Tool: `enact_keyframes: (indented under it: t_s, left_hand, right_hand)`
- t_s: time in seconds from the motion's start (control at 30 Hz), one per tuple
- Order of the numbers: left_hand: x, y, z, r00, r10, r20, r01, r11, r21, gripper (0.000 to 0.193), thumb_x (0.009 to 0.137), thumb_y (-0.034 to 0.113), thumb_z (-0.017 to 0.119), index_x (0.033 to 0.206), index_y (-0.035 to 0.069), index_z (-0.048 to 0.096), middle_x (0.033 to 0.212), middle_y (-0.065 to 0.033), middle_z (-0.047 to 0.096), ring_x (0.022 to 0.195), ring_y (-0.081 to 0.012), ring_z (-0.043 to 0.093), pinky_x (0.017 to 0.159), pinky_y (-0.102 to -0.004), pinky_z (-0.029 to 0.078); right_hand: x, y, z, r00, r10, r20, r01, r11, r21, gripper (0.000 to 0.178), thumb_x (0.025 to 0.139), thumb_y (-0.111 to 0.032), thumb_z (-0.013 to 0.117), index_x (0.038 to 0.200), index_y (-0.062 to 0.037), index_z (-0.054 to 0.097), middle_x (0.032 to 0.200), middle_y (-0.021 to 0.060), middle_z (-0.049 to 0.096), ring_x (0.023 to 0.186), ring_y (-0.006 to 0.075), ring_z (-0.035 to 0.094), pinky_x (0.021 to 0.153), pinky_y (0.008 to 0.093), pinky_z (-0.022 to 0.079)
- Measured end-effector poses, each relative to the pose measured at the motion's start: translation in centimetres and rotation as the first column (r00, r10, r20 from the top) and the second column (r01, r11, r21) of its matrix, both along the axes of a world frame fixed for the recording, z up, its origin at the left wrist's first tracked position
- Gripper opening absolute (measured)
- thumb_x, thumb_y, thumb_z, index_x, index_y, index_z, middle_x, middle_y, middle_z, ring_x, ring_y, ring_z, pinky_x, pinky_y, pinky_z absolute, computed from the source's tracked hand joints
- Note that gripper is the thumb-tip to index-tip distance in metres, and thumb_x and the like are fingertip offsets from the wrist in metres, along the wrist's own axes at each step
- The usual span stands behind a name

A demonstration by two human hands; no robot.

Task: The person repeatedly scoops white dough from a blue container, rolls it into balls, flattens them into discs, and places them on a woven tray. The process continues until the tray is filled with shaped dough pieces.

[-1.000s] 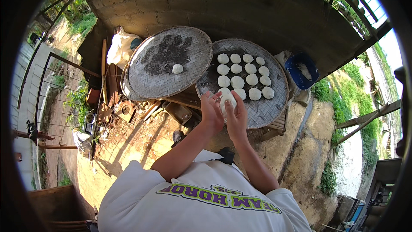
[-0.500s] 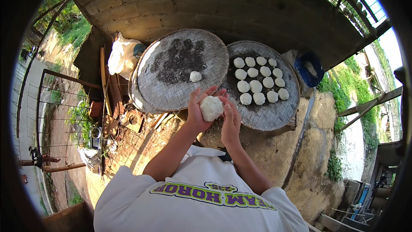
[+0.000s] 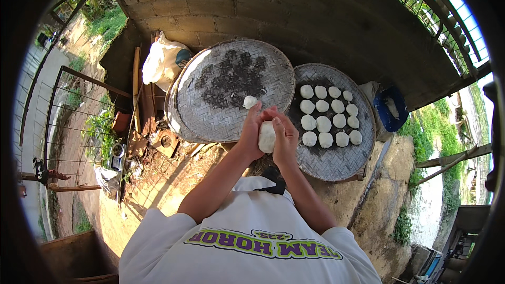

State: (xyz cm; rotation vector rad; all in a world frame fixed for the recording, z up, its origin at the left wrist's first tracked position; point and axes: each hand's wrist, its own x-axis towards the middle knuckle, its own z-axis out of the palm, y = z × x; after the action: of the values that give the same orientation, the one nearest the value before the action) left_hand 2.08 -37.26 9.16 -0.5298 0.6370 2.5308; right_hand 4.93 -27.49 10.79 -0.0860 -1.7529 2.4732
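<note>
Between my two palms a white, dough-like ball [image 3: 267,138] is held in front of my chest. My left hand [image 3: 251,135] wraps its left side, and my right hand [image 3: 284,138] presses on its right side, with the fingertips of both meeting at the far end. Just beyond my fingers lies a smaller white ball [image 3: 250,102] on the left round woven tray [image 3: 205,126], whose middle is dark-stained. On the right woven tray [image 3: 336,164] several similar white balls [image 3: 323,123] sit in rows.
A block wall [image 3: 252,10] rises behind the trays. A white sack [image 3: 164,60] leans at the far left beside wooden boards [image 3: 148,110]. At the far right is a blue container [image 3: 390,109]. Below the left tray, sunlit ground [image 3: 168,179] holds debris.
My hands have closed around the ball, with the right palm now pressed to its side, hiding more of it. The whole scene has shifted slightly right and down in view.
</note>
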Motion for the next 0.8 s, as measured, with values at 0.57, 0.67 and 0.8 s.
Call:
enact_keyframes:
  t_s: [0.57, 0.67, 0.8]
  left_hand:
    - [-4.8, -4.4, -2.1, 0.996, 0.082, 0.046, -0.082, 0.997, -0.004, 0.056, 0.102, 0.055, 0.039, 0.132, 0.011, 0.054, 0.121, -0.013, 0.065, 0.119, -0.034, 0.061, 0.106, -0.0498, 0.047]
    - [-5.9, -7.0, -2.8, 0.988, -0.119, 0.097, 0.081, 0.94, 0.33, 0.053, 0.104, 0.051, 0.036, 0.138, 0.012, 0.048, 0.125, -0.0102, 0.063, 0.122, -0.0297, 0.059, 0.106, -0.0505, 0.046]
    - [-7.1, -10.2, -3.7, 0.989, -0.144, -0.014, 0.144, 0.975, 0.167, 0.047, 0.104, 0.05, 0.036, 0.128, 0.012, 0.051, 0.128, -0.0094, 0.061, 0.124, -0.0292, 0.058, 0.108, -0.0491, 0.045]
  right_hand:
    - [-5.8, -2.0, -2.1, 0.98, 0.093, 0.175, -0.108, 0.991, 0.078, 0.04, 0.107, -0.031, 0.051, 0.13, 0.0007, 0.059, 0.115, 0.009, 0.067, 0.101, 0.0226, 0.066, 0.098, 0.0378, 0.05]
    - [-7.1, -4.2, -2.3, 0.993, 0.082, -0.079, -0.032, 0.866, 0.499, 0.04, 0.105, -0.03, 0.055, 0.128, 0.0018, 0.062, 0.121, 0.0114, 0.067, 0.103, 0.0231, 0.065, 0.101, 0.0375, 0.044]
    - [-7.7, -8.2, -3.4, 0.985, 0.076, 0.157, -0.097, 0.986, 0.132, 0.04, 0.103, -0.03, 0.058, 0.131, -0.0008, 0.061, 0.118, 0.0102, 0.067, 0.104, 0.0169, 0.063, 0.092, 0.0315, 0.049]
